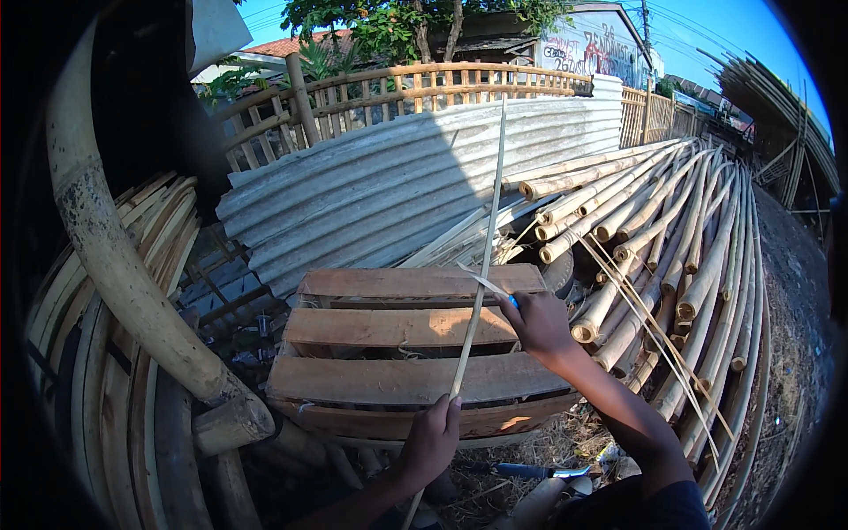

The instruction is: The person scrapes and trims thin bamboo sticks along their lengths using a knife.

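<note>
A long thin bamboo strip [472,336] rises at a slant in front of me, its far end above the corrugated sheets and its near end running down past the lower edge. My left hand [430,444] is closed round its lower part. In my right hand [541,325] is a knife [485,278], a bit of blue handle showing at the fist. The pale blade lies across the strip at about mid-length; whether it cuts into it I cannot tell. Beneath both is a slatted wooden bench [380,378], with small shavings on its planks.
Bamboo poles [649,225] lie stacked to the right, with loose thin strips [658,340] across them. Corrugated sheets [353,190] lean on a bamboo fence [442,84]. A thick bamboo post [132,256] and split bamboo [115,406] stand left. A blue-handled tool [521,471] lies below.
</note>
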{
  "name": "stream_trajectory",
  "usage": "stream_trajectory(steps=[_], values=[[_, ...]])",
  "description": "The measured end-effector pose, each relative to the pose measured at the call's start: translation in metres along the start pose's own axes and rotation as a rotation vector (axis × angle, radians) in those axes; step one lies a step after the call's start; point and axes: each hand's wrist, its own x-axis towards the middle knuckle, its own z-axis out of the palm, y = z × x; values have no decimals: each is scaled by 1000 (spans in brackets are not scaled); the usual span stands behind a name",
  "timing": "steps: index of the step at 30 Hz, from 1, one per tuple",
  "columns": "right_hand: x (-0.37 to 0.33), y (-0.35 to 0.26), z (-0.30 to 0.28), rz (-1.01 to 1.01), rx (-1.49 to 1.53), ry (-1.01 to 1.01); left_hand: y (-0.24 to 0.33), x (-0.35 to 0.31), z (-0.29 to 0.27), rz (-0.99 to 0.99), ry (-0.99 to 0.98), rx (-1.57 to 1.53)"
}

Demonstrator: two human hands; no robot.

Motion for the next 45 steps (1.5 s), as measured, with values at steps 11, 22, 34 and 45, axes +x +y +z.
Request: stream_trajectory(steps=[11, 22, 34, 45], values=[[-6, -15, -6, -36, -140, 15, 0, -2, 7, 62, 7, 52], [-31, -21, 0, -216, -196, -30, -12, -3, 16, 182, 62, 28], [-18, -20, 9, -156, -57, -84, -37, -2, 19, -21, 8, -273], [-3, -10, 1, -169, 188, -138, -2, -2, -10, -503, -388, -1022]])
